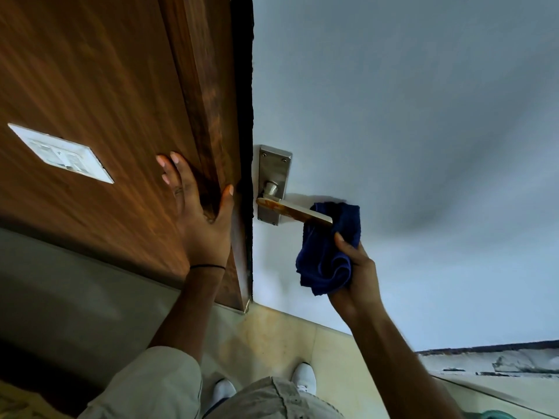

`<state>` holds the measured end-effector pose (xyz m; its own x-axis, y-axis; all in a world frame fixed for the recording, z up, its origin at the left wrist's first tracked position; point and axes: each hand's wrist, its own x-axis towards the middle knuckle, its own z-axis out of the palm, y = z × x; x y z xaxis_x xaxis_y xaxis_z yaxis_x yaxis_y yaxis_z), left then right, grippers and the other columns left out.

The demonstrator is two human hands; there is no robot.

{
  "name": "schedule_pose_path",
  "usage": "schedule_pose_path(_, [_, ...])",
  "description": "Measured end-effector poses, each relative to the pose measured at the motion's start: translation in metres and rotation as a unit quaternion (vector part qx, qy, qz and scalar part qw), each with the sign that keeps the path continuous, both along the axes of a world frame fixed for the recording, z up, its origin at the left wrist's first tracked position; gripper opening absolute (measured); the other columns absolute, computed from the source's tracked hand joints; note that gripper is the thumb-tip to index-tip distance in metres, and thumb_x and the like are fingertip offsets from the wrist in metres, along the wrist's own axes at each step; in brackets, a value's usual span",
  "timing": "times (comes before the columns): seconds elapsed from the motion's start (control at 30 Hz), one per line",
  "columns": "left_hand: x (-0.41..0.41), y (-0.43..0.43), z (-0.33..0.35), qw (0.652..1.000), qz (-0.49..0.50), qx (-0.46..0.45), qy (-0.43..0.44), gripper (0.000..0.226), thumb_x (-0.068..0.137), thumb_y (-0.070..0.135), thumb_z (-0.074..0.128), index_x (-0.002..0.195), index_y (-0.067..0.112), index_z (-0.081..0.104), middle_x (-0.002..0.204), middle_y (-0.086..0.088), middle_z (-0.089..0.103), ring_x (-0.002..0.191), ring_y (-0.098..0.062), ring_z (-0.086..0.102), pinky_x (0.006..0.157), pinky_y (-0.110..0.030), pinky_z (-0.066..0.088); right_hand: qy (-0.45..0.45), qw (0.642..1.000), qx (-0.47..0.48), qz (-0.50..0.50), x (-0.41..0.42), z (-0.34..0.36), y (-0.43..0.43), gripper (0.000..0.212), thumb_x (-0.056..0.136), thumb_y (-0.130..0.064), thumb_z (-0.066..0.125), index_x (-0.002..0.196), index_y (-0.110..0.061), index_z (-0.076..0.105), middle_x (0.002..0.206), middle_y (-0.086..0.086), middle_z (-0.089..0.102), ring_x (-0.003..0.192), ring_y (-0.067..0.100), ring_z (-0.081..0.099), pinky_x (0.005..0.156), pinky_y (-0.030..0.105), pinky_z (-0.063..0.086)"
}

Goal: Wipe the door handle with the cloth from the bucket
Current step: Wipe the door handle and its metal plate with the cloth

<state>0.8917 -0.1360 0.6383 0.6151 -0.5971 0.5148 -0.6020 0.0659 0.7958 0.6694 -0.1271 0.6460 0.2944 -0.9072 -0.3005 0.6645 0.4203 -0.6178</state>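
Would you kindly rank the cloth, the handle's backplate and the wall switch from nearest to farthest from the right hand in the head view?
1. Cloth: gripped in the right hand, draped over the lever's tip.
2. Backplate: up and to the left, on the white door.
3. Switch: far left, on the wood panel beyond the left hand.
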Motion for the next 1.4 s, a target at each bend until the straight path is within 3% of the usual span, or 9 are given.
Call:
schedule_pose_path(0.1, [-0.001,-0.001,0.0,1.0,0.006,0.002,-0.005,0.086,0.093,0.033,0.066,0.153,0.003,0.013,0.163,-0.021,0.006,0.153,-0.029,0.007,0.125,-0.03,0.015,-0.038,0.999,0.028,0.001,0.011,0.0,0.001,0.039,0.092,-0.009,0.048,0.13,-0.008,0.056,0.122,0.017,0.061,0.11,0.031,0.059,0.097,0.041,0.05])
schedule_pose_path(0.27, [0.0,0.001,0.001,1.0,0.008,0.005,-0.007,0.087,0.093,0.034,0.066,0.154,0.004,0.012,0.164,-0.02,0.006,0.153,-0.026,0.005,0.123,-0.023,0.011,-0.086,0.992,0.092,0.026,0.041,-0.001,-0.004,0.038,0.082,-0.005,0.046,0.117,-0.009,0.06,0.11,0.013,0.066,0.102,0.028,0.062,0.097,0.038,0.046])
schedule_pose_path(0.4, [0.002,0.005,0.002,0.999,0.017,0.02,-0.03,0.088,0.091,0.034,0.068,0.153,0.003,0.014,0.163,-0.021,0.01,0.152,-0.027,0.008,0.118,-0.009,0.005,-0.089,0.99,0.093,0.057,0.038,0.002,0.0,0.042,0.084,-0.003,0.042,0.123,-0.01,0.058,0.116,0.014,0.064,0.104,0.029,0.062,0.096,0.039,0.049])
schedule_pose_path(0.53, [0.004,0.006,0.002,0.997,0.037,0.037,-0.062,0.088,0.092,0.04,0.065,0.153,0.005,0.014,0.163,-0.02,0.012,0.152,-0.025,0.008,0.123,-0.021,0.005,-0.087,0.989,0.084,0.086,0.027,0.004,-0.001,0.046,0.084,-0.003,0.043,0.127,-0.009,0.058,0.121,0.015,0.062,0.109,0.031,0.059,0.097,0.041,0.048])
schedule_pose_path(0.63, [0.004,0.006,0.002,0.996,0.044,0.041,-0.071,0.087,0.091,0.038,0.066,0.153,0.003,0.016,0.162,-0.021,0.013,0.149,-0.018,0.006,0.12,-0.014,0.004,-0.084,0.987,0.078,0.115,0.053,0.004,-0.011,0.05,0.088,0.0,0.041,0.138,-0.006,0.049,0.125,0.017,0.059,0.113,0.03,0.058,0.098,0.039,0.051])
schedule_pose_path(0.77, [0.008,0.008,0.003,0.997,0.026,0.041,-0.053,0.089,0.09,0.039,0.068,0.154,0.009,0.015,0.164,-0.015,0.01,0.151,-0.016,0.009,0.12,-0.016,0.019,-0.096,0.982,0.078,0.14,0.067,0.002,-0.016,0.043,0.088,0.001,0.045,0.129,-0.006,0.055,0.118,0.014,0.065,0.105,0.027,0.064,0.09,0.037,0.056])
schedule_pose_path(0.9, [0.006,0.01,0.004,0.998,0.031,0.041,-0.049,0.088,0.089,0.037,0.068,0.154,0.008,0.016,0.164,-0.016,0.012,0.151,-0.021,0.012,0.113,-0.002,0.013,-0.088,0.987,0.054,0.124,0.039,-0.005,-0.015,0.047,0.083,0.0,0.05,0.129,-0.006,0.056,0.122,0.016,0.063,0.108,0.029,0.063,0.091,0.039,0.055])
schedule_pose_path(1.03, [0.005,0.008,0.003,0.998,0.026,0.031,-0.042,0.088,0.089,0.034,0.069,0.154,0.007,0.017,0.164,-0.017,0.011,0.149,-0.014,0.009,0.115,-0.006,0.014,-0.083,0.986,0.055,0.137,0.059,-0.005,-0.022,0.048,0.085,0.003,0.046,0.133,-0.005,0.051,0.122,0.016,0.061,0.11,0.029,0.061,0.1,0.04,0.051])
schedule_pose_path(1.4, [0.005,0.007,0.002,0.998,0.036,0.037,-0.047,0.087,0.089,0.037,0.067,0.153,0.006,0.017,0.163,-0.017,0.013,0.149,-0.015,0.01,0.115,-0.006,0.016,-0.092,0.984,0.056,0.14,0.056,-0.005,-0.022,0.05,0.087,0.004,0.044,0.136,-0.005,0.048,0.122,0.016,0.06,0.111,0.029,0.06,0.095,0.039,0.054])
